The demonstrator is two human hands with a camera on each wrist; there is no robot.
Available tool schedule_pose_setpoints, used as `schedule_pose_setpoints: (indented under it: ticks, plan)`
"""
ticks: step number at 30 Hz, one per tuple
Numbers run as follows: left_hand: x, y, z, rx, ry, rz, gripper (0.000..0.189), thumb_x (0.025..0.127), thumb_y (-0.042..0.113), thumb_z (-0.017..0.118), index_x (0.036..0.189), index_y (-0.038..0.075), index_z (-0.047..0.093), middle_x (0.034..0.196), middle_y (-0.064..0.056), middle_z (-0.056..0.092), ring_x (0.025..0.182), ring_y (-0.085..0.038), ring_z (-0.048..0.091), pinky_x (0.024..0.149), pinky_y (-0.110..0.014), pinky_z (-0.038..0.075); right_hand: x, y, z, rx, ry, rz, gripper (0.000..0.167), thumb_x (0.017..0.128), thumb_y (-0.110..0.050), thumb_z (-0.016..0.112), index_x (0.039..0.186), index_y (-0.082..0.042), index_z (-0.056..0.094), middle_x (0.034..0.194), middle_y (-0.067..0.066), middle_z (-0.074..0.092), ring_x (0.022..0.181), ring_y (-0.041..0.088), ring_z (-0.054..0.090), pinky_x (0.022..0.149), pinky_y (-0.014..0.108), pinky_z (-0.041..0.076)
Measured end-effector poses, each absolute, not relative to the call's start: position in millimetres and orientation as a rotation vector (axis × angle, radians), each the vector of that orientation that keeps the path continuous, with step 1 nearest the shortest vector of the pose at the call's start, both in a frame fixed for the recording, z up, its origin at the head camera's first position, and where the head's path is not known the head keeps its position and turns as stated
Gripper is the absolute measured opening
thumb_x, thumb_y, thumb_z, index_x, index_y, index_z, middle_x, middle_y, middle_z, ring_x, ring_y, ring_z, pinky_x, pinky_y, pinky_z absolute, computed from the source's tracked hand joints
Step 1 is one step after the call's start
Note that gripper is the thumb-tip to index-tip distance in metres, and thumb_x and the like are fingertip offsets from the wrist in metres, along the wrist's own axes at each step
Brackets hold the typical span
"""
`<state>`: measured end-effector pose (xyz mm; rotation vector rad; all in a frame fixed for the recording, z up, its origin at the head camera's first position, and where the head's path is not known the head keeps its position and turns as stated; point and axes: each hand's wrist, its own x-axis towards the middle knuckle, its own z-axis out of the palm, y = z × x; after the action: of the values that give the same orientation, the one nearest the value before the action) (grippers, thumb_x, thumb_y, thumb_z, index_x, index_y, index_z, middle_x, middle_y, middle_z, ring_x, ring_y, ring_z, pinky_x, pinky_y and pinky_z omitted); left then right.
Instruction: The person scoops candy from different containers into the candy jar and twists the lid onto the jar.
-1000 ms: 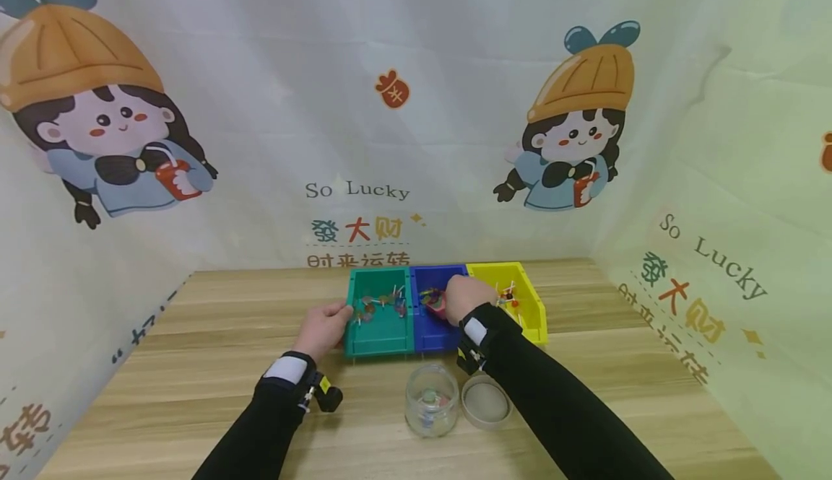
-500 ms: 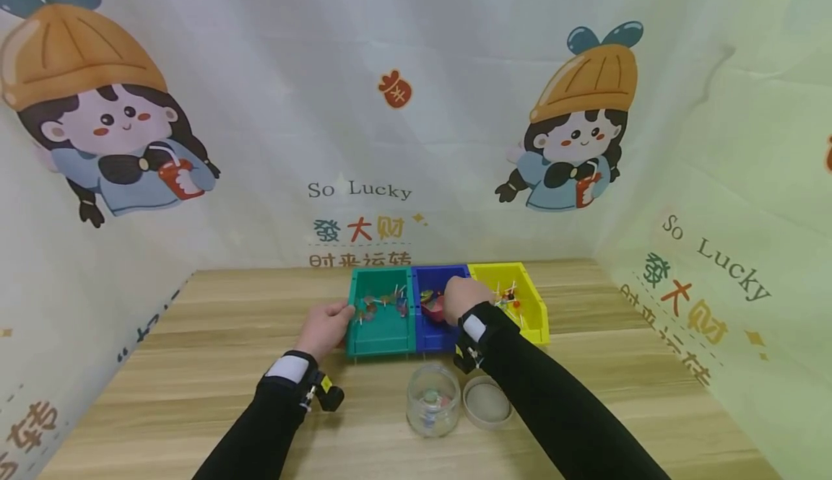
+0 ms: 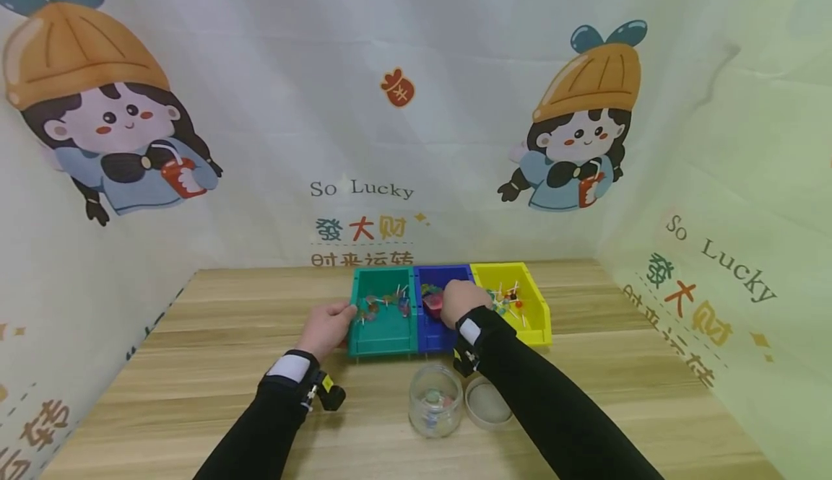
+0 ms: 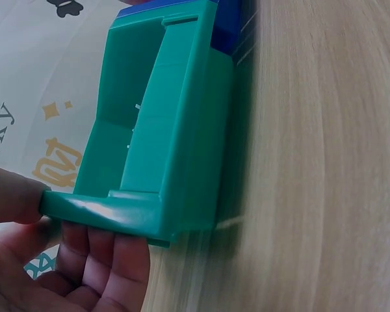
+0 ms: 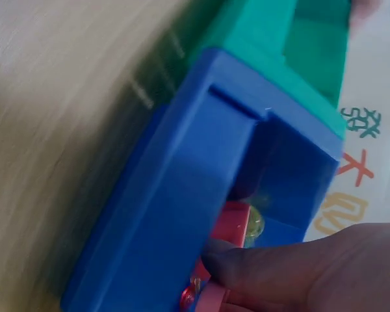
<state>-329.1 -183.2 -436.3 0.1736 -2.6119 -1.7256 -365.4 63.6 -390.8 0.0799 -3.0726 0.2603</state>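
My left hand (image 3: 325,328) grips the left rim of a green bin (image 3: 383,339), thumb on top and fingers curled beneath in the left wrist view. My right hand (image 3: 463,301) is inside the blue bin (image 5: 162,195) beside it, holding what looks like a small red scoop (image 5: 231,224), partly hidden by the thumb. Wrapped candies, among them a yellowish-green one (image 5: 254,226) and a shiny red one (image 5: 188,298), lie by the scoop. Several lollipops (image 3: 370,308) lie in the green bin.
A yellow bin (image 3: 538,321) with several lollipops adjoins the blue one on the right. In front stand a glass jar (image 3: 435,419) with a few candies inside and a round pale lid (image 3: 489,404) beside it. A printed curtain (image 3: 455,141) hangs behind the wooden table (image 3: 227,364).
My right hand shifts slightly within the blue bin with the red scoop, which tilts a little. The left hand keeps its grip on the green bin. The view drifts slightly.
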Motion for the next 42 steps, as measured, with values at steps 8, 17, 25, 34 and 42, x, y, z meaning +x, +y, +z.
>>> schedule_pose_setpoints:
  ticks: [8,17,25,34,42]
  plan:
    - [-330.1,-185.5,-434.3,0.181,-2.612,-1.723,0.047,0.114,0.022,0.053,0.155,-0.002,0.058,0.146,-0.033,0.066,0.091,-0.022,0.076,0.072,-0.032,0.066,-370.2,62.9,-399.5,0.166,-3.079,0.138,0.016,0.097,-0.021,0.08,0.1,-0.005,0.081,0.098,0.011,0.083,0.081,0.028,0.075,0.076,0.048,0.069]
    - [-325.8,-182.8,-434.4,0.165,-2.601,-1.723,0.047,0.114,0.021,0.054,0.154,-0.003,0.058,0.147,-0.033,0.064,0.096,-0.027,0.078,0.074,-0.035,0.068,-371.7,64.8,-401.8,0.217,-3.122,0.111,0.013,0.096,-0.019,0.081,0.097,-0.006,0.081,0.1,0.011,0.083,0.081,0.027,0.074,0.077,0.047,0.069]
    - [-326.6,-183.1,-432.6,0.171,-2.612,-1.723,0.047,0.114,0.021,0.053,0.155,-0.003,0.058,0.143,-0.034,0.067,0.095,-0.026,0.077,0.072,-0.032,0.067,-366.8,66.7,-399.6,0.185,-3.095,0.176,0.018,0.095,-0.018,0.083,0.103,-0.003,0.079,0.101,0.013,0.082,0.081,0.028,0.072,0.082,0.049,0.07]
    - [-326.0,-184.1,-432.6,0.175,-2.626,-1.701,0.047,0.114,0.021,0.053,0.154,-0.003,0.059,0.139,-0.033,0.069,0.086,-0.018,0.074,0.072,-0.034,0.067,-360.9,67.6,-392.3,0.17,-3.057,0.196,0.02,0.097,-0.018,0.082,0.106,-0.001,0.079,0.102,0.013,0.082,0.083,0.029,0.074,0.085,0.049,0.069]
    - [-328.5,-183.7,-437.0,0.172,-2.617,-1.705,0.047,0.114,0.021,0.053,0.154,-0.003,0.059,0.14,-0.033,0.069,0.086,-0.017,0.073,0.071,-0.032,0.066,-353.3,71.9,-387.2,0.157,-3.049,0.251,0.025,0.095,-0.019,0.083,0.11,0.0,0.077,0.103,0.014,0.082,0.081,0.029,0.072,0.084,0.05,0.069]
